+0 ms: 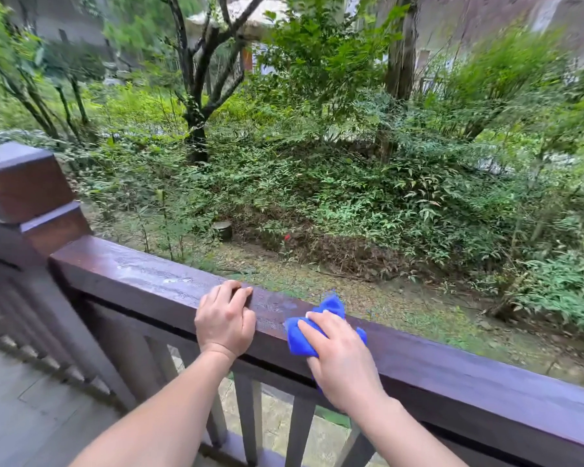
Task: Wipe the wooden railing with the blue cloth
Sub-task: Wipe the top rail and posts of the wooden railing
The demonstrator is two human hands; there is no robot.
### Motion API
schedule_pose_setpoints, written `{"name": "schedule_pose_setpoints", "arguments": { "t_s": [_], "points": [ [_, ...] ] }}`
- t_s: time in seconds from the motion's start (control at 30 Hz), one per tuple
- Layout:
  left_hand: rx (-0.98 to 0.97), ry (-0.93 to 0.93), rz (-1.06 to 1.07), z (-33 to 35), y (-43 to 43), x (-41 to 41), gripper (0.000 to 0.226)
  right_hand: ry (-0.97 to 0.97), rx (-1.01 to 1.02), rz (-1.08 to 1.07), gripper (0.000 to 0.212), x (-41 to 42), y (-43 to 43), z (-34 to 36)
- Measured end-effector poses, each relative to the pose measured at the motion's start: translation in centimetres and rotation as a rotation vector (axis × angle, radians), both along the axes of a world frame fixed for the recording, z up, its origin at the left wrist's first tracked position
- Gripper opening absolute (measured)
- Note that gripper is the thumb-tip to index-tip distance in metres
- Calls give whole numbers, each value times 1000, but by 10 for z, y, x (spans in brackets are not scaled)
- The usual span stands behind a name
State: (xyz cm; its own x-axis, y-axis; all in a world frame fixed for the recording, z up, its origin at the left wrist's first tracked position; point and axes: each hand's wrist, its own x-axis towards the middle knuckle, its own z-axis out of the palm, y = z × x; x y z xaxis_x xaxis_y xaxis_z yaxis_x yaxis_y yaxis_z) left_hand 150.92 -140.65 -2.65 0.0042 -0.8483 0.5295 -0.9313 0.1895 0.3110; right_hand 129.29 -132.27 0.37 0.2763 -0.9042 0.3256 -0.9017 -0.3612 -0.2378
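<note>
Both forearms reach up from the bottom of the frame. Fingers of my right hand lie spread and flat, pressing the bunched blue cloth onto the top of the wooden railing, right of lower centre. My left hand holds nothing; its fingers curl loosely over the rail just beside the cloth. Leftward, toward the corner post, the rail top shows pale, wet-looking streaks, probably wiped. Rightward, the long dark stretch looks untouched, so much wiping seems left.
</note>
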Motion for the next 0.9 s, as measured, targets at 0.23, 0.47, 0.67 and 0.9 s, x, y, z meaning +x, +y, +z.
{"name": "schedule_pose_setpoints", "arguments": {
  "t_s": [0.23, 0.47, 0.67, 0.9],
  "points": [
    [-25, 26, 26, 0, 2, -3, 39, -44, 14, -170, 31, -1, -27, 10],
    [-3, 50, 24, -2, 1, -4, 40, 38, -15, 18, 42, -31, -10, 1],
    [-43, 53, 2, -1, 0, -1, 41, 13, 80, -74, 39, 34, -46, 12],
    [-120, 57, -17, -8, -4, 0, 39, 6, 21, -28, 41, 10, -35, 6]
  ]
}}
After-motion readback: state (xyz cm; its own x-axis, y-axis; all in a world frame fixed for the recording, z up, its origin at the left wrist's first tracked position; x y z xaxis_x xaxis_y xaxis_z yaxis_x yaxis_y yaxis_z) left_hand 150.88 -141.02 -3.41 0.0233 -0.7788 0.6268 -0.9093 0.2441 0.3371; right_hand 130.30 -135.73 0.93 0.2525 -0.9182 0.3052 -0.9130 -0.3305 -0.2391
